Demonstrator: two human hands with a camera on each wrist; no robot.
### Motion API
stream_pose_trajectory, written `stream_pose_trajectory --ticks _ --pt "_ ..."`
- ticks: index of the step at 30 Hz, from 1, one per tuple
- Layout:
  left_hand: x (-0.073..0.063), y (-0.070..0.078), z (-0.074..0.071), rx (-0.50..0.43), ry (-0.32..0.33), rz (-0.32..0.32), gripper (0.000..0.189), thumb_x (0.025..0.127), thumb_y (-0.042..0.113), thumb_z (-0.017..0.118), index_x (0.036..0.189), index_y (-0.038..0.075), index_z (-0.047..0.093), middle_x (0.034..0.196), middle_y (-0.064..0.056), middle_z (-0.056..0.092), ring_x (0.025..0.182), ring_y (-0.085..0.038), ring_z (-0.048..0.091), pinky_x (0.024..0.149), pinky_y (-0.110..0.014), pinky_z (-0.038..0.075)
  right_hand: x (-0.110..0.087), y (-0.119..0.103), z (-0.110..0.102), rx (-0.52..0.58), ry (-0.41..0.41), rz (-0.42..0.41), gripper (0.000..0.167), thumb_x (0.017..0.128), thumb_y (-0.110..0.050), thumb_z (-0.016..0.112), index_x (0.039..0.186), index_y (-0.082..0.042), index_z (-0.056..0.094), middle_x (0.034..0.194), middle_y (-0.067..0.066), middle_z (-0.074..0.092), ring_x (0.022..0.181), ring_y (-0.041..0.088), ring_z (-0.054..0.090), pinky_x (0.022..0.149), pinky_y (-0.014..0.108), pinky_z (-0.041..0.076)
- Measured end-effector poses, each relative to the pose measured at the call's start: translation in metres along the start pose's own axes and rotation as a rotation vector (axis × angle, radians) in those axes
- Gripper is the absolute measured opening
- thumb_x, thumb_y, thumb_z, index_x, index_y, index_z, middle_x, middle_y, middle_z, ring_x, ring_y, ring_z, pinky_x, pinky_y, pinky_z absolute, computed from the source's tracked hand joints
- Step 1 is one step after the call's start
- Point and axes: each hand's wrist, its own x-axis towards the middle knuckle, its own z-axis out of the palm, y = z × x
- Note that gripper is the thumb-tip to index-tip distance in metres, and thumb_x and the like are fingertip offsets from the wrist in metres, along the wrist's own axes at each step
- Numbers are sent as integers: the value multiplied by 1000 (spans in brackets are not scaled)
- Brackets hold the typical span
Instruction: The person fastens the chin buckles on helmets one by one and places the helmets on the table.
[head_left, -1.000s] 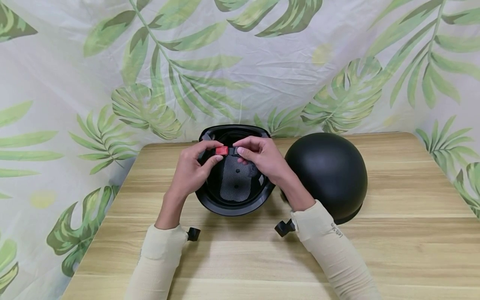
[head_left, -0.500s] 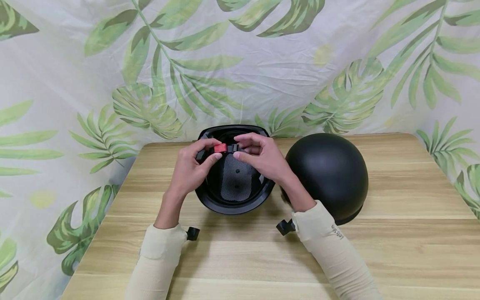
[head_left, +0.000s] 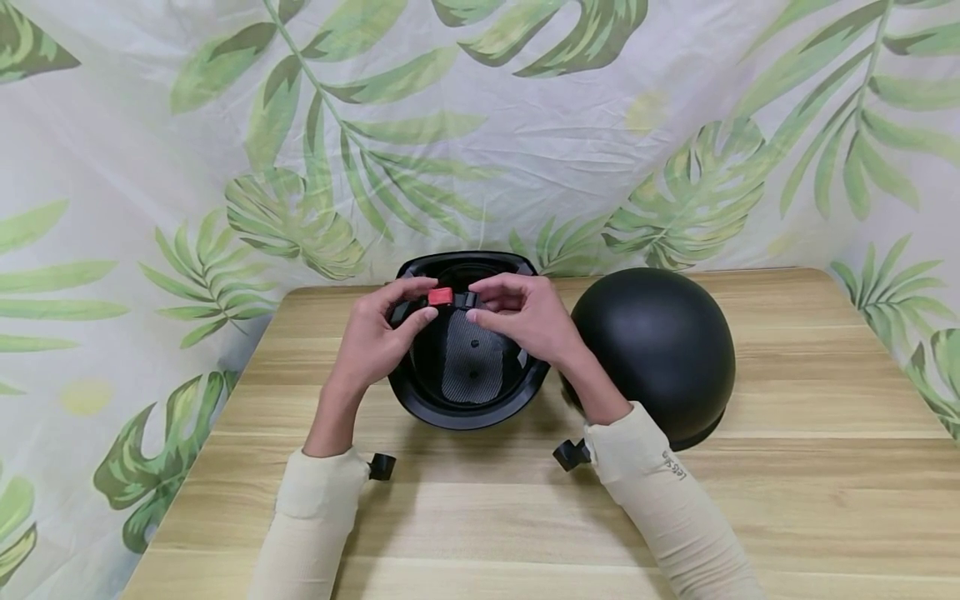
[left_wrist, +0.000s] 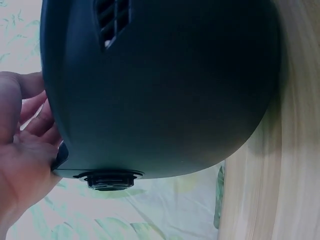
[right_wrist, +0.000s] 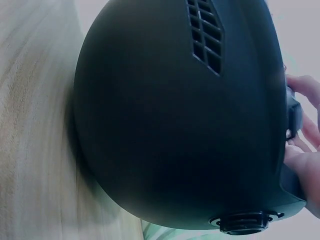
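Observation:
An upturned black helmet (head_left: pixel 465 417) lies on the table with its padded inside facing up. Over its opening is a strap buckle, one half red (head_left: pixel 440 297), the other black (head_left: pixel 469 300). My left hand (head_left: pixel 375 331) holds the red half between thumb and fingers, the thumb tip a little below it. With thumb and forefinger, my right hand (head_left: pixel 528 319) pinches the black half. In the left wrist view the helmet's shell (left_wrist: pixel 165 100) hides the left fingertips. The right wrist view shows black plastic (right_wrist: pixel 294 117) at the right fingers.
A second black helmet (head_left: pixel 652 354) stands dome up on the wooden table (head_left: pixel 480 525), just right of the first. Behind the table hangs a leaf-print cloth (head_left: pixel 555 150). A small black block (head_left: pixel 382 467) sits at the left cuff, another (head_left: pixel 571 455) at the right.
My right thumb and fingers let go of the black half, then came back onto it. The left thumb has slipped slightly down and left. The buckle shifted slightly left; both helmets stayed put.

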Motion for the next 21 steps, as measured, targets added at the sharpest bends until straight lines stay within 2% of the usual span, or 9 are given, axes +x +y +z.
stream_pose_trajectory --ticks 4,11,14,17,21 --pt "0 1 1 -11 21 -18 30 94 3 81 124 3 76 117 -14 79 109 -4 70 101 -31 57 0 1 0 5 0 -8 31 93 -10 84 123 -5 79 111 14 79 92 13 75 79 23 62" --pt "1 0 1 -46 28 27 27 94 -1 80 120 3 77 115 -15 79 117 -9 71 107 -18 51 2 4 1 -16 -6 -42 31 94 -12 84 125 -7 79 110 13 80 92 13 76 77 23 61" --pt "0 0 1 -51 38 33 27 92 -2 81 119 2 78 114 -16 79 116 -9 70 107 -16 50 1 4 1 -14 -11 -37 31 95 -13 84 125 -8 80 109 12 81 90 13 76 75 23 61" --pt "0 -1 2 -53 49 38 27 90 -3 83 116 1 78 111 -16 80 112 -5 70 104 -16 51 1 5 1 2 -22 -29 30 95 -13 83 125 -7 80 106 12 82 88 12 77 72 22 60" --pt "2 -1 4 -60 57 52 27 88 -2 85 114 0 79 108 -16 80 105 -3 69 100 -23 54 1 6 1 18 -28 -23 30 95 -12 83 125 -6 80 102 13 82 85 11 77 71 22 60"
